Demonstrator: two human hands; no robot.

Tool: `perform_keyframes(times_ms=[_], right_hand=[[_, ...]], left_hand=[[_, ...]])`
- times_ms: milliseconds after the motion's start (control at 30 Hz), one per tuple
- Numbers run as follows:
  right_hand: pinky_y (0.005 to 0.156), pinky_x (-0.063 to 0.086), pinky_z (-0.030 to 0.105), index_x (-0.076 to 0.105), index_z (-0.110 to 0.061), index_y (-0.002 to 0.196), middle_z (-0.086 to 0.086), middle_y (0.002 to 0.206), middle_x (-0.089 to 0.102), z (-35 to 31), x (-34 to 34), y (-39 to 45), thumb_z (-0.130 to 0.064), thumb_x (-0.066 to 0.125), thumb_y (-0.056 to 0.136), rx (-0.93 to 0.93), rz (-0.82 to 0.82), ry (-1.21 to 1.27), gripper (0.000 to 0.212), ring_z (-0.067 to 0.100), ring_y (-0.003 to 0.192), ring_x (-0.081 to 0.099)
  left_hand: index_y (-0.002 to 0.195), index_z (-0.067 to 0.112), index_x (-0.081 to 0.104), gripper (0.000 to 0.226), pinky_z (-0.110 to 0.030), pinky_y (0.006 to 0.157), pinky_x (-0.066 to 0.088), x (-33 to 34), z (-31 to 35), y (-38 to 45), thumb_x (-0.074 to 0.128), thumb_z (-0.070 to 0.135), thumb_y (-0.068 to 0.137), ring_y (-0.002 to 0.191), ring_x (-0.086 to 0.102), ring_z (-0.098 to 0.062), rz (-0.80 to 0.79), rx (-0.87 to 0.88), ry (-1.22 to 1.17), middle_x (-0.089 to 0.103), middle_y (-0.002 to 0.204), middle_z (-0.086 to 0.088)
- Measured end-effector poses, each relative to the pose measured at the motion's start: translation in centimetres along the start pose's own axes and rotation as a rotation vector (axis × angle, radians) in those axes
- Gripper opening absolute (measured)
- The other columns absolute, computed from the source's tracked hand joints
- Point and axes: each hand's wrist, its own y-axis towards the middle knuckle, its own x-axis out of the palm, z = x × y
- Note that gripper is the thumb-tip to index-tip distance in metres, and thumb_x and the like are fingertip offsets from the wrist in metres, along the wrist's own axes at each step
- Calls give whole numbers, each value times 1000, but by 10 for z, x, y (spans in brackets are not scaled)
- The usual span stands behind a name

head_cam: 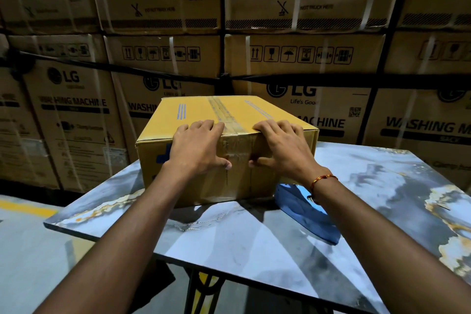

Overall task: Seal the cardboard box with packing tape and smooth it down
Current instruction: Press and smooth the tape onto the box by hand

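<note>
A yellow-brown cardboard box (198,115) sits on the marbled table (254,242), its flaps down. Clear packing tape (222,112) runs along the top centre seam and over the near edge onto the front face. My left hand (197,146) lies flat over the near top edge, left of the tape, fingers on the lid and thumb on the front face. My right hand (283,146) rests the same way to the right of the tape, with a red thread band on its wrist. Both thumbs press the tape end on the front. Neither hand holds anything.
A blue object (305,214), partly hidden by my right forearm, lies on the table to the right of the box. Stacked washing-machine cartons (318,64) form a wall close behind. The table's near edge is at the bottom, with grey floor (30,250) to the left.
</note>
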Motion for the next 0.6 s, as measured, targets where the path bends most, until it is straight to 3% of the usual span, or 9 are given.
perform_keyframes(times_ms=[133,200,267,367,433,600], right_hand=[[102,25,38,37,-34,145,-9,149,45,8,-7,1,-49,79,77,-11,-64,62,82,22,130,38],[102,24,38,36,-34,146,-10,150,44,8,-7,1,-46,79,78,-7,-71,77,81,21,131,37],[103,23,38,36,-35,146,-10,150,43,8,-6,1,-46,78,79,-9,-66,75,80,20,132,36],[102,24,38,36,-35,146,-11,149,45,9,-4,2,-49,77,79,-11,-51,68,79,20,130,38],[101,24,37,38,-35,144,-11,148,46,10,-4,1,-51,76,79,-8,-37,80,78,20,130,38],[103,24,37,40,-34,143,-10,145,48,7,-3,0,-62,70,80,3,-18,84,75,20,131,39]], left_hand=[[158,24,31,88,-48,121,24,5,3,-7,42,79,89,153,27,-24,71,-24,-33,38,163,-3],[158,21,33,77,-48,128,13,11,7,-14,42,67,97,157,17,-23,155,1,-73,35,165,-5],[154,16,41,64,-45,128,16,15,16,-21,51,50,100,154,28,-23,244,105,-108,43,161,-8],[149,14,51,54,-41,117,37,14,27,-23,57,36,100,137,54,-26,287,240,-130,57,150,-9],[147,17,52,49,-42,107,46,4,31,-17,49,39,103,130,58,-27,230,207,-176,60,147,-6],[128,26,59,44,-40,81,49,-9,21,9,31,51,106,112,64,-29,52,120,-223,68,131,-2]])
